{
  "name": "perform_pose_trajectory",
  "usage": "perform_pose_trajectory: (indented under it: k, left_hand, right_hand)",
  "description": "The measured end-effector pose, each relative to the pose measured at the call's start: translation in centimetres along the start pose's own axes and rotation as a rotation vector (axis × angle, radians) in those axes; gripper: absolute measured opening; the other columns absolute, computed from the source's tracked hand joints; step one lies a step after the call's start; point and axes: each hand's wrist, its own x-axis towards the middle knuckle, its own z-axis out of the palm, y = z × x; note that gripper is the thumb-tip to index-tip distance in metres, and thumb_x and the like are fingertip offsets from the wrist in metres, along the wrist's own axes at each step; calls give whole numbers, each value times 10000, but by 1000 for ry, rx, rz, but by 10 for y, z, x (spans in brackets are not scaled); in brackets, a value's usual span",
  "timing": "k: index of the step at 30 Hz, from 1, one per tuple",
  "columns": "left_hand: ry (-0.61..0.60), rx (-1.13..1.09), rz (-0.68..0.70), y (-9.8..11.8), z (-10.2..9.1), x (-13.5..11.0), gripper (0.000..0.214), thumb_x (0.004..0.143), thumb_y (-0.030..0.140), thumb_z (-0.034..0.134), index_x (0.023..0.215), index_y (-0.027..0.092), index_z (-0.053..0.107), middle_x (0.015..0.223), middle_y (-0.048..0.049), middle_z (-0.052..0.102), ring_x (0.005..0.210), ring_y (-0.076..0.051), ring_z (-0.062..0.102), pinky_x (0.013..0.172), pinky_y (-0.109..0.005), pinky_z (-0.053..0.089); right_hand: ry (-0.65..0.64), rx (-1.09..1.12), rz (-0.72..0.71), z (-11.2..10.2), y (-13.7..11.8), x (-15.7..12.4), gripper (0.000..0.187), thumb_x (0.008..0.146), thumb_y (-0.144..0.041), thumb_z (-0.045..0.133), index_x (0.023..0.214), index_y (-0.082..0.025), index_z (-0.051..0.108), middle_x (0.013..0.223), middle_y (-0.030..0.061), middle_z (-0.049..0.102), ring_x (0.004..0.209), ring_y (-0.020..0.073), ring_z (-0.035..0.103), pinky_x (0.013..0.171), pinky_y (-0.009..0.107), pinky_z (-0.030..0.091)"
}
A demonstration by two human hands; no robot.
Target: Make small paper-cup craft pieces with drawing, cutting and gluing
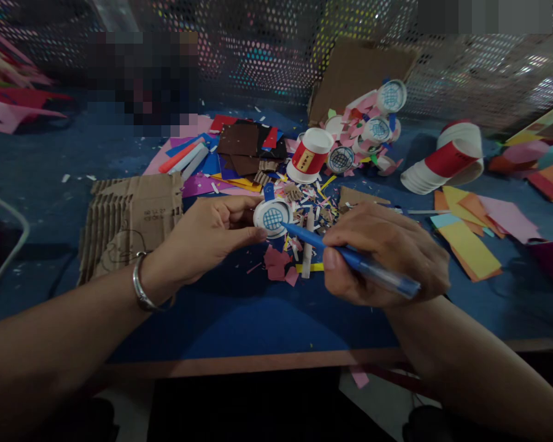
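Observation:
Between its thumb and fingers my left hand [212, 230] grips a small white paper cup [259, 216], its round base facing me. On that base is a blue grid drawn inside a circle, and a blue strip [269, 191] sticks up from the rim. My right hand [387, 252] is closed around a blue pen [350, 258], with the pen's tip at the right edge of the cup's base. Under and behind the hands lie paper scraps [281, 263]. An upright red and white paper cup [310, 156] stands just beyond.
Corrugated cardboard [120, 215] lies at the left, near markers [184, 158] and dark paper squares [237, 146]. Several decorated cup pieces [376, 130] are piled at the back right. Stacked cups [442, 166] lie on their side by coloured paper [477, 245]. A perforated metal panel [267, 61] stands behind.

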Motion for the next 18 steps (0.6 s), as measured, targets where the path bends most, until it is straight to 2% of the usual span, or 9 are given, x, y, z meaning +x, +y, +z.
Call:
perform_pose_trajectory:
  k: [4,9,12,18]
  left_hand:
    - [-1,-21,-19,0,1,1,440,709,203,960,1120,167,807,1133,-53,839,1047,-203,745,994,-331,556]
    - [-1,24,-5,1,1,0,425,721,195,942,1121,169,800,1088,-39,832,993,-185,723,940,-305,556]
    - [-13,53,5,1,1,0,384,741,210,931,1099,174,797,1047,-35,821,954,-185,710,909,-305,549]
    - [-32,6,14,-1,1,0,351,754,191,924,1074,167,782,1026,-31,805,957,-182,710,918,-306,544]
  right_hand:
    - [-34,8,5,0,-3,0,252,847,-44,636,1000,-244,649,717,-10,734,579,184,679,545,351,626]
    - [-60,41,-8,-1,-6,2,217,816,-31,674,966,-187,669,724,25,738,591,191,681,564,352,648]
    - [-102,26,13,-2,-7,2,223,826,-27,674,962,-205,674,735,24,740,611,194,691,582,353,655]
    - [-79,20,9,-1,-5,2,255,836,-45,673,1017,-224,654,744,-1,733,609,182,687,580,334,648]
